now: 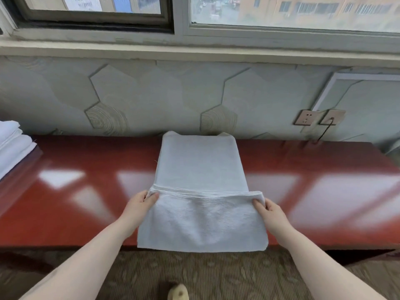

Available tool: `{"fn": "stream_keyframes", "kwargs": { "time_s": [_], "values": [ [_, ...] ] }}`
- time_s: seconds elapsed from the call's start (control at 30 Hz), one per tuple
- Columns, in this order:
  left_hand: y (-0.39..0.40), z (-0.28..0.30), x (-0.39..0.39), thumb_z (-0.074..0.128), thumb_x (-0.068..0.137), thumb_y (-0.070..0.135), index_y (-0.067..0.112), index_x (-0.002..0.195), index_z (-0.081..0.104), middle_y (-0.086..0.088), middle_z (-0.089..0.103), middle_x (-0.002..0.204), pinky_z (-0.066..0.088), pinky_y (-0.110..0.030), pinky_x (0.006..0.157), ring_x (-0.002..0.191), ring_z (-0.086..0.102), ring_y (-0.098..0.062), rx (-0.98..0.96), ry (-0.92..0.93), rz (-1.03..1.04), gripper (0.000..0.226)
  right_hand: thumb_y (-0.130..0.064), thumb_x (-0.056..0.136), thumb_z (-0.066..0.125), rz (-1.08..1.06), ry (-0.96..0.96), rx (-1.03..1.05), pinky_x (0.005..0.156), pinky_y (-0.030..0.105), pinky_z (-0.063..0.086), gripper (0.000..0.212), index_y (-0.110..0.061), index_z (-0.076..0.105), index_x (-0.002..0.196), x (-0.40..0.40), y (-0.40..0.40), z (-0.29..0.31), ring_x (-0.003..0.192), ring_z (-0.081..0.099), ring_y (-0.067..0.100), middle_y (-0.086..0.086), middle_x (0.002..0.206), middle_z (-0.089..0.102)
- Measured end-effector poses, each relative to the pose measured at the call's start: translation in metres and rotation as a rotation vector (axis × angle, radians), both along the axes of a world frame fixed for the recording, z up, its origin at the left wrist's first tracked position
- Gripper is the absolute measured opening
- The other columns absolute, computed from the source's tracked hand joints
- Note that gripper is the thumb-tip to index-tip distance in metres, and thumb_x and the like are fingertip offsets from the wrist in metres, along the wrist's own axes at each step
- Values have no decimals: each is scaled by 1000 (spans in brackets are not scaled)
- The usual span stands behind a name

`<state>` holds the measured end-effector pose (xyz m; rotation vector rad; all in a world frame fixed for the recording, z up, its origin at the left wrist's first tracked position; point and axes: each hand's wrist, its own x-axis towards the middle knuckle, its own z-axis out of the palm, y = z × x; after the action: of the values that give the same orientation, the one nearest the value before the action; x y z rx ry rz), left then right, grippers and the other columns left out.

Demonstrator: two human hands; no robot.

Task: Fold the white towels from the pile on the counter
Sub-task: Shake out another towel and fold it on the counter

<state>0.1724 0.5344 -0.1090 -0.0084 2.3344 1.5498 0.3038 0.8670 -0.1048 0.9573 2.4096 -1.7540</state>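
Observation:
A white towel [201,167] lies lengthwise across the glossy red counter [86,191], its far end against the wall. Its near part is doubled back, and the loose end hangs over the counter's front edge. My left hand [141,202] pinches the left corner of that fold. My right hand [267,208] pinches the right corner. Both hands hold the fold a little above the counter. A stack of white towels [12,144] sits at the far left edge of the view, partly cut off.
A patterned wall and a window sill rise right behind the counter. Two wall sockets [318,118] with a dark cable are at the right. Brown patterned carpet [216,278] lies below the counter's front edge.

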Motion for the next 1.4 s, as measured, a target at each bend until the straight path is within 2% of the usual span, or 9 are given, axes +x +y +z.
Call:
{"fn": "stream_keyframes", "kwargs": {
  "time_s": [0.2, 0.4, 0.5, 0.6, 0.8, 1.07, 1.23, 1.3, 1.4],
  "values": [
    [21, -33, -56, 55, 95, 22, 7, 103, 61, -4, 62, 100, 37, -32, 73, 101, 58, -27, -157, -51, 15, 18, -27, 96, 53, -38, -80, 131, 70, 34, 41, 21, -8, 63, 93, -60, 7, -25, 83, 58, 23, 8, 90, 66],
    [22, -45, -66, 54, 96, 20, 22, 142, 40, -4, 47, 135, 36, -28, 91, 122, 48, -22, -331, 65, -133, 48, -28, 93, 58, 4, -166, 409, 69, 36, 42, 15, -18, 52, 102, -71, 7, -43, 89, 55, 22, -5, 96, 56],
    [24, -54, -66, 64, 89, 20, 31, 122, 61, 4, 48, 125, 41, -32, 87, 113, 44, -18, -526, 392, -224, 34, -23, 89, 64, 131, -44, 700, 72, 32, 41, 31, -28, 56, 118, -72, 1, -45, 105, 50, 17, -9, 116, 48],
    [27, -56, -76, 71, 83, 31, 29, 98, 69, 13, 56, 104, 35, -29, 78, 106, 47, -15, -554, 434, -297, 15, -23, 86, 68, 230, -55, 832, 72, 33, 39, 17, -21, 64, 102, -82, 5, -48, 103, 51, 22, -3, 106, 55],
    [24, -49, -93, 68, 85, 35, 34, 80, 57, 16, 59, 92, 41, -31, 81, 98, 48, -6, -459, 328, -331, 12, -29, 90, 61, 171, -33, 549, 69, 33, 38, 12, -31, 51, 85, -91, 18, -42, 95, 46, 5, -15, 97, 50],
    [42, -49, -98, 57, 91, 39, 30, 85, 59, 12, 57, 87, 36, -33, 79, 100, 50, -14, -608, 293, -199, 12, -30, 92, 52, 36, -196, 536, 60, 29, 36, 11, -25, 53, 82, -108, 16, -37, 75, 55, 11, -13, 78, 61],
    [50, -53, -95, 74, 80, 24, 25, 93, 61, 1, 60, 99, 33, -35, 86, 100, 52, -26, -836, 493, -201, 18, -21, 88, 58, 61, -225, 722, 71, 33, 39, 5, -23, 58, 92, -113, 8, -40, 95, 55, 22, -5, 98, 62],
    [56, -49, -92, 76, 70, 9, 22, 99, 62, -4, 62, 109, 31, -36, 94, 104, 57, -31, -713, 703, -309, 35, -13, 75, 71, 71, -94, 946, 70, 36, 39, 22, -19, 61, 94, -108, -3, -42, 93, 58, 27, -1, 95, 62],
    [67, -47, -80, 50, 87, 43, 32, 117, 59, 6, 58, 131, 22, -49, 104, 130, 42, -19, -750, 871, -743, 33, -29, 69, 71, 105, 55, 1022, 68, 36, 45, 28, -23, 60, 94, -88, -43, -48, 86, 62, 25, -1, 94, 64]
  ]
}}
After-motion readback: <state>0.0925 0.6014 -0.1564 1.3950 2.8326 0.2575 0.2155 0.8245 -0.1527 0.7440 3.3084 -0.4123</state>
